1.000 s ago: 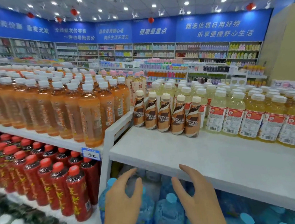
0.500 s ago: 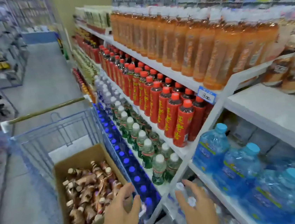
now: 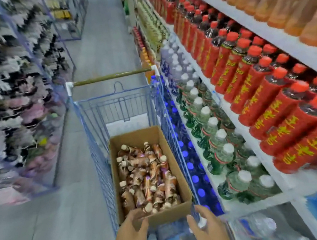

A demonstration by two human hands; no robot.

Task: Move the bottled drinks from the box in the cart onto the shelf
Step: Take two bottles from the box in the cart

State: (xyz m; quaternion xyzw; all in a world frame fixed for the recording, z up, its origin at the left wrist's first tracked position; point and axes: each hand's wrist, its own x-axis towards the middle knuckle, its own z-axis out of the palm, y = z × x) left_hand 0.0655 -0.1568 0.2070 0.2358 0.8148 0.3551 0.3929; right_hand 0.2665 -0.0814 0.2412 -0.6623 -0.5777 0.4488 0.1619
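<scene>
Head view: box point(image 3: 170, 216) lies just beyond hands point(image 3: 131, 239) point(image 3: 207, 230).

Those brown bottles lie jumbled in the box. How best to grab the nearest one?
I'd grip the nearest bottle round its body below the cap, coming down from above: it lies on top of the pile, and the box walls block sideways reach.

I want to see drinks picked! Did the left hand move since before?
Yes. The left hand slid left along the cardboard box: earlier by its near right corner, now at the near wall's left part.
</scene>
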